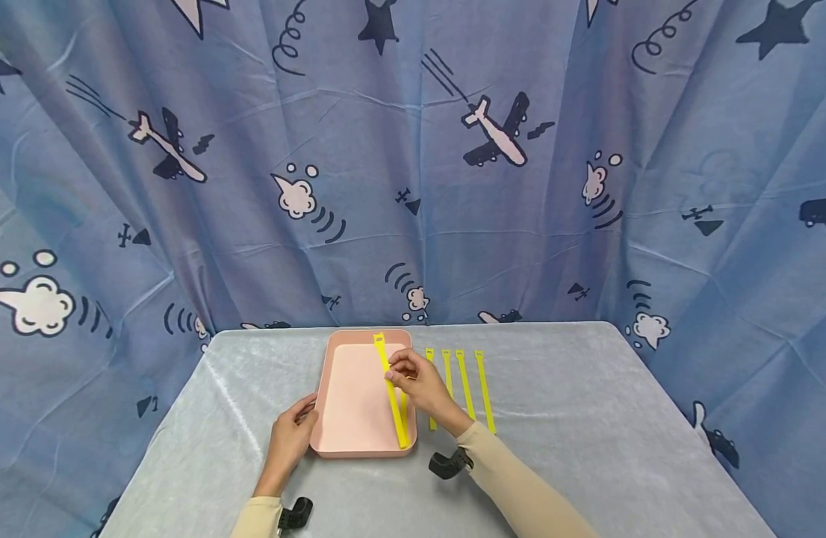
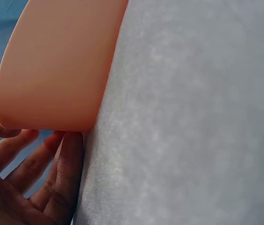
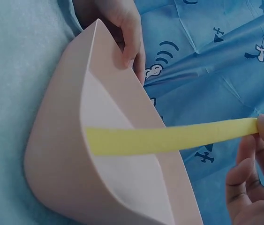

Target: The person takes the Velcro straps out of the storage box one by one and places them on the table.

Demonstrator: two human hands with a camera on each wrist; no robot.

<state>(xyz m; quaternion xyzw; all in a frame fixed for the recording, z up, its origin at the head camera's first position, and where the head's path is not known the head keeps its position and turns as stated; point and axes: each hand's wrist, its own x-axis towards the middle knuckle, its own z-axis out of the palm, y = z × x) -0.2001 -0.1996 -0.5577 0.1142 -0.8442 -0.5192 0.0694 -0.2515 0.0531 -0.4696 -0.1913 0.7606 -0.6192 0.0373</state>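
Observation:
A shallow pink tray point(image 1: 351, 396) lies on the table, its long side pointing away from me. My left hand point(image 1: 290, 442) holds its left edge, the thumb point(image 3: 131, 49) at the rim and the other fingers along the outer wall. Over the tray's right side, my right hand point(image 1: 423, 382) pinches a flat yellow strap-style cable tie point(image 1: 394, 403) between thumb and fingertips. Its slotted head points to the far side and its tail hangs toward the tray's near right corner. Another bit of yellow point(image 1: 404, 400) shows just right of the held tie, partly hidden by it.
Several more yellow cable ties point(image 1: 484, 392) lie side by side right of the tray, some partly covered by my right hand and wrist. Pale grey cloth covers the table point(image 1: 588, 433). A blue patterned curtain point(image 1: 359, 246) hangs behind it.

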